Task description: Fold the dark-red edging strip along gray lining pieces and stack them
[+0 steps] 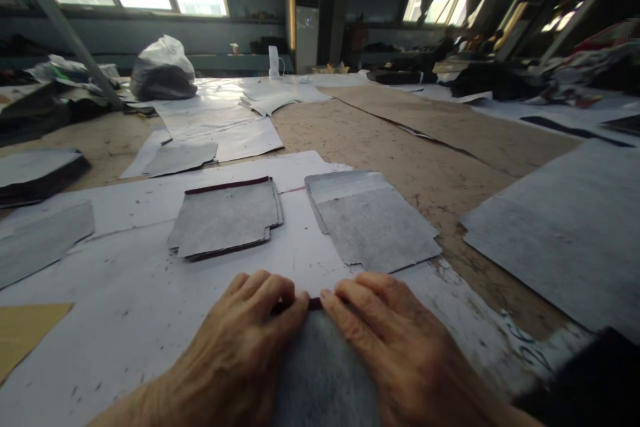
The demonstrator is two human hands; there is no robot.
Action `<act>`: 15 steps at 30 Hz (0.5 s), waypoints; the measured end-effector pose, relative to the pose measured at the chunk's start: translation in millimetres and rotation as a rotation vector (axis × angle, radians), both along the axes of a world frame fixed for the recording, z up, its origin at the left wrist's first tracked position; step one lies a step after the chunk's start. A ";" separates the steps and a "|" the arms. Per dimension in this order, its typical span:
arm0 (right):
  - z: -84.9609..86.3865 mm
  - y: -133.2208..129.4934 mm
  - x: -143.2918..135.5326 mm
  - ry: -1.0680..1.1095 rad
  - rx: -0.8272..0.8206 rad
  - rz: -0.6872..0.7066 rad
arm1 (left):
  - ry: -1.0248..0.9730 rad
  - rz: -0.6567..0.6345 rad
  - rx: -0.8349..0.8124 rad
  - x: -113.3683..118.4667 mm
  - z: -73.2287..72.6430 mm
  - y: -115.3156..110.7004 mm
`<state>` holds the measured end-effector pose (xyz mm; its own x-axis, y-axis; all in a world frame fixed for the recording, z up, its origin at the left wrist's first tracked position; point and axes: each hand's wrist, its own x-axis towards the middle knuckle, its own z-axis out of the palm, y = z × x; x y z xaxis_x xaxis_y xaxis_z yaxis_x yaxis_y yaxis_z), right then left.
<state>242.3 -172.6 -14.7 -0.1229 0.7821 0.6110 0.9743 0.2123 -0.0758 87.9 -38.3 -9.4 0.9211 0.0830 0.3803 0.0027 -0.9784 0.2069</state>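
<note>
My left hand [250, 327] and my right hand [400, 333] are at the near edge of the table, one on each side of a grey fabric piece [325, 373]. A narrow dark red strip shows along its far edge, between my two thumbs. Both hands have their fingers curled over that edge and closed on it; the fingers partly hide it. Ahead of my left hand lies a stack of grey cut pieces [227, 220] with a dark red folded edge. Beyond my right hand is another stack of grey pieces [375, 223] with notched corners.
White paper [125, 280] and brown board [360, 137] cover the table. A large grey sheet [565, 227] lies at right, a yellow piece [30, 333] at left. More grey pieces [45, 237] lie farther left. A filled plastic bag [164, 70] stands at the back.
</note>
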 end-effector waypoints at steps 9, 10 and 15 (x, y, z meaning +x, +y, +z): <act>-10.5 -8.4 0.0 0.024 0.041 -0.100 | -0.012 0.021 0.027 -5.3 -7.6 4.3; -9.1 -8.6 2.1 0.039 0.064 -0.114 | -0.015 0.050 0.028 -4.3 -7.6 3.7; -6.5 9.6 1.1 -0.013 0.024 -0.102 | -0.039 0.138 0.110 -2.8 -7.2 0.8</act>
